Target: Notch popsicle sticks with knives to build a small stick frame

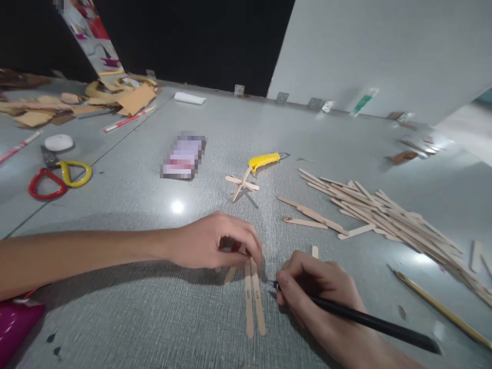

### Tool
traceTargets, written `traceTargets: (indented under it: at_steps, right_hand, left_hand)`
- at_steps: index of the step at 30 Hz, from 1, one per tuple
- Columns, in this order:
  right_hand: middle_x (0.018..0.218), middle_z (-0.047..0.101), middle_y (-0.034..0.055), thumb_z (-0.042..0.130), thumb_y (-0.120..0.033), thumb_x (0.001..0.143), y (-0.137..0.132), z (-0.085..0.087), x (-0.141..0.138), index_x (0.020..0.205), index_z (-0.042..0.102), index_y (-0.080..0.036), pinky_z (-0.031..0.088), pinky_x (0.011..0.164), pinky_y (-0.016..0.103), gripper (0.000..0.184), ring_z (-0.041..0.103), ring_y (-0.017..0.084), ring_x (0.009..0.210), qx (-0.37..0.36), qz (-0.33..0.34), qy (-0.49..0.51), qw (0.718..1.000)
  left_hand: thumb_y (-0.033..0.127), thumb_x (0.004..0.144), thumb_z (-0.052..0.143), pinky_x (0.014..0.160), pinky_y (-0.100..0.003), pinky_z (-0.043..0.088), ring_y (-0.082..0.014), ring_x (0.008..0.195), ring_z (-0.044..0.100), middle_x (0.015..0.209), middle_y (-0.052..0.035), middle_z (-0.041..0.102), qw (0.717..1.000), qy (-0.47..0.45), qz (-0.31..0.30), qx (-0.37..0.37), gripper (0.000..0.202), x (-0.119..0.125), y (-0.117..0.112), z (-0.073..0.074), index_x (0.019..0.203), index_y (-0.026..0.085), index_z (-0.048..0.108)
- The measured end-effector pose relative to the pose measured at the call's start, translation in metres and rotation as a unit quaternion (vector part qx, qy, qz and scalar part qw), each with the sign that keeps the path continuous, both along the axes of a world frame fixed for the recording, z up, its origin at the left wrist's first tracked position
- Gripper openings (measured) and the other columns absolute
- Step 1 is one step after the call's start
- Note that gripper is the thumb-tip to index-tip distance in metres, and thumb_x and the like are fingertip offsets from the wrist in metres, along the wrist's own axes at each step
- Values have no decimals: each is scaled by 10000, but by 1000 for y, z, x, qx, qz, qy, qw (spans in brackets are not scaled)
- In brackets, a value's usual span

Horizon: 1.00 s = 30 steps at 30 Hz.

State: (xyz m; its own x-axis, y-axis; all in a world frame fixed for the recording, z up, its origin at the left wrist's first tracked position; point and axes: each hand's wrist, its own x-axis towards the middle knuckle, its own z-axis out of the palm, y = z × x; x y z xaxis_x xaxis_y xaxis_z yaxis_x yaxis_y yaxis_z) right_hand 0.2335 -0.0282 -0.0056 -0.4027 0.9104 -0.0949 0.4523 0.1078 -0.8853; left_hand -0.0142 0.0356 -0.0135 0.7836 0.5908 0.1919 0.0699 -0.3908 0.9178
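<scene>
My left hand (221, 241) is closed, thumb and fingertips together at the upper ends of two wooden craft sticks. The left craft stick (249, 307) and the right craft stick (259, 302) lie almost side by side, each with a small rectangular mark. Part of another craft stick (229, 275) shows beneath this hand. Just right of the pair, my right hand (319, 297) grips a slim black pen (376, 324), its thin tip towards the sticks and apart from them. Behind my right hand the end of a light stick (315, 251) peeks out.
Crossed sticks (242, 184) stand beside a yellow cutter (265, 161). A pile of craft sticks (384, 215) and a paintbrush (438, 305) lie right. Left are a phone (184, 157), scissors (48, 184) and cardboard scraps (136, 100). A purple object (17, 328) fills the lower-left corner.
</scene>
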Motion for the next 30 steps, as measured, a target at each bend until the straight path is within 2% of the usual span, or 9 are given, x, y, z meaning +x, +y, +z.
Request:
traceTargets:
  at_steps: [4, 6, 9, 12, 14, 22, 26, 28, 30]
  right_hand:
    - [548, 554, -33, 541, -440, 1066, -1, -2, 3, 735, 564, -206, 315, 395, 221, 407, 447, 90, 421, -9, -15, 28, 999]
    - [543, 538, -37, 543, -444, 1064, -1, -2, 3, 735, 575, -204, 309, 398, 224, 408, 434, 93, 427, -7, -30, 30, 999]
    - [560, 559, -25, 534, -422, 1061, 0, 0, 2, 730, 566, -206, 333, 444, 238, 397, 451, 109, 475, 19, -34, 19, 999]
    - [599, 603, -7, 527, -374, 1051, 1, 2, -1, 727, 555, -206, 352, 494, 250, 366, 474, 119, 529, 47, -15, -2, 999]
    - [600, 601, -11, 527, -371, 1045, 0, 3, -3, 732, 554, -206, 353, 499, 250, 355, 472, 119, 530, 57, -9, -10, 998]
    - [627, 521, -55, 504, -360, 1069, 0, 2, -1, 878, 549, -219, 399, 515, 237, 241, 485, 116, 542, 157, 3, -65, 985]
    - [928, 696, 67, 489, -238, 1052, 12, 7, 15, 1092, 663, -197, 506, 686, 312, 183, 642, 181, 755, 238, 46, -141, 960]
    - [1197, 709, 130, 465, -102, 996, 20, 12, 27, 1256, 668, -218, 545, 793, 363, 350, 697, 244, 978, 261, 53, -181, 947]
    - [1343, 682, 128, 464, -24, 939, 27, 17, 42, 1410, 610, -268, 563, 874, 384, 549, 695, 267, 1127, 269, 38, -214, 938]
  left_hand:
    - [97, 1007, 587, 860, -257, 540, -125, 967, 701, 1055, -54, 758, 992, -40, 97, -76, 210, -2, 2, -1, 1124, 163, 748]
    - [118, 1030, 556, 887, -279, 544, -134, 988, 696, 1063, -53, 752, 989, -40, 118, -79, 220, -3, 3, -1, 1151, 169, 732]
    - [164, 1042, 566, 878, -316, 536, -166, 1010, 674, 1128, -70, 728, 996, 39, 79, 25, 236, -3, 1, 2, 1219, 193, 718]
    - [193, 1035, 608, 988, -375, 501, -217, 1145, 614, 1254, -101, 680, 980, 119, 7, 157, 260, 0, -4, 5, 1275, 220, 703]
    - [219, 1019, 645, 1032, -391, 484, -238, 1197, 577, 1289, -109, 647, 971, 142, -9, 193, 227, 2, -8, 4, 1232, 229, 722]
    - [113, 925, 724, 978, -364, 481, -215, 1134, 578, 1192, -58, 658, 984, 139, -3, 114, 88, 4, -14, 6, 940, 198, 734]
    - [104, 972, 624, 878, -316, 463, -179, 995, 581, 1028, -35, 645, 982, 162, 2, 101, 102, 0, -16, 15, 910, 180, 654]
    - [166, 1014, 579, 788, -291, 438, -159, 893, 573, 949, -13, 627, 977, 190, 29, 87, 101, -4, -15, 21, 923, 189, 617]
    - [290, 1056, 538, 692, -275, 396, -142, 778, 540, 870, 9, 620, 971, 222, 66, 55, 159, -8, -14, 29, 932, 205, 588]
